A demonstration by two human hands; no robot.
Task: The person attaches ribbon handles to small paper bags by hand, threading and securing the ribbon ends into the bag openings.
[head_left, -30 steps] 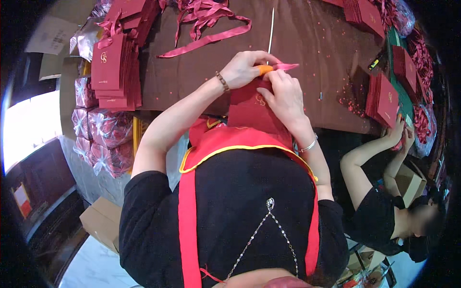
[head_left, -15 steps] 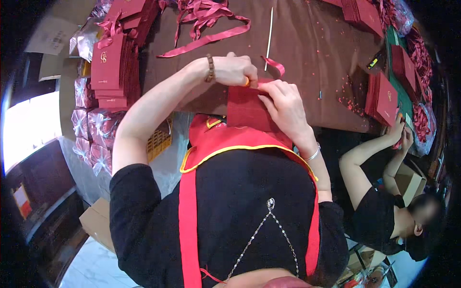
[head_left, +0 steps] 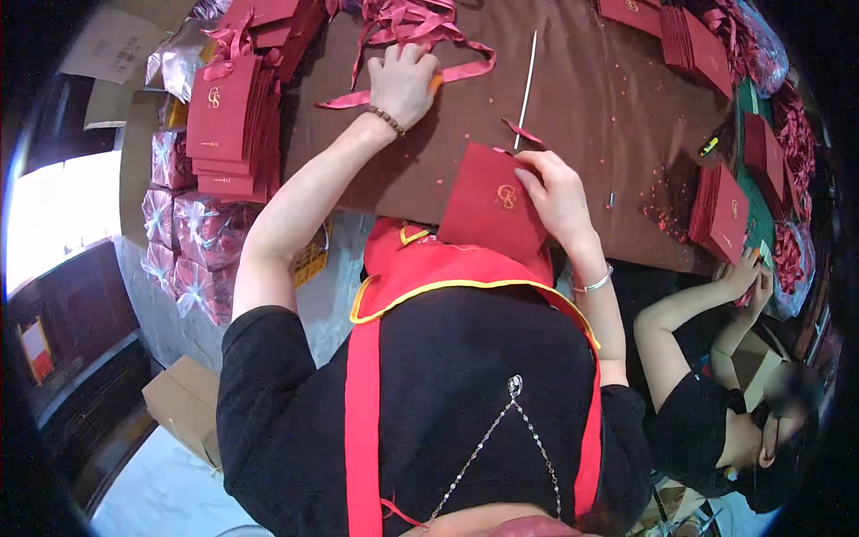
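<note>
My left hand (head_left: 403, 82) grasps something orange, mostly hidden, on the ribbons (head_left: 420, 27); my right hand (head_left: 557, 192) grips a red card (head_left: 490, 204) on the brown tabletop (head_left: 591, 107).

Left hand (head_left: 403, 82) grip: covers an orange object, its kind unclear.
Red envelope (head_left: 495, 204): lower edge hidden behind the red collar.
Co-worker's hands (head_left: 750, 276): what they hold is unreadable.

Matt red paper card (head_left: 492, 208) with gilt emblem – satin ribbons (head_left: 407, 22), brown cloth table (head_left: 591, 98)
</note>
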